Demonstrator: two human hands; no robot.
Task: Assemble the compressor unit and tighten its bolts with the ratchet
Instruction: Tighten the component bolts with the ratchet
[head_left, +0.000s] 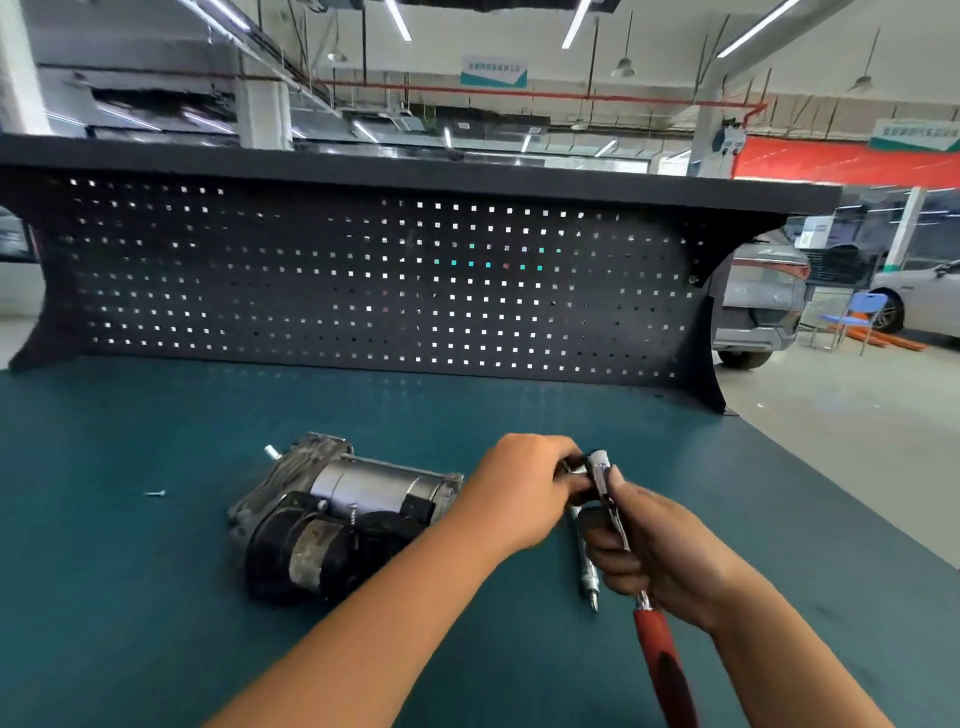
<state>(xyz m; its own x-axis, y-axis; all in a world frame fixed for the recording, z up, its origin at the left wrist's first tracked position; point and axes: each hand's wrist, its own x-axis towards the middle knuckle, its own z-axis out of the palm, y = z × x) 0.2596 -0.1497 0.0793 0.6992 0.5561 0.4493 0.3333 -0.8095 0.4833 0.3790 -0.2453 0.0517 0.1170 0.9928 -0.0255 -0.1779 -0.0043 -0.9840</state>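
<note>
Right hand (660, 556) of mine is clenched round the shaft of the chrome ratchet with a red handle (665, 670). My left hand (524, 488) curls its fingers round the ratchet's head, where a dark piece sits, too blurred to name. The tool is held above the bench, its head pointing away from me and its handle running back toward my lower right.

Writing shows on the hanging white and teal sign (493, 71), but it is too blurred to read.

The grey metal and black compressor unit (337, 514) lies on its side on the teal bench mat (156, 597), just left of my left wrist. Its long axis runs left to right, the cast end with a stub shaft at the far left. My left forearm crosses its near right corner.

A slim chrome extension bar (589, 582) lies on the mat, partly hidden under my right hand. A small loose screw (155, 493) lies well to the left. A black perforated back panel (363, 286) closes the bench behind. A grey parked car (758, 306) and a blue folding chair (857, 312) stand beyond, at right.
</note>
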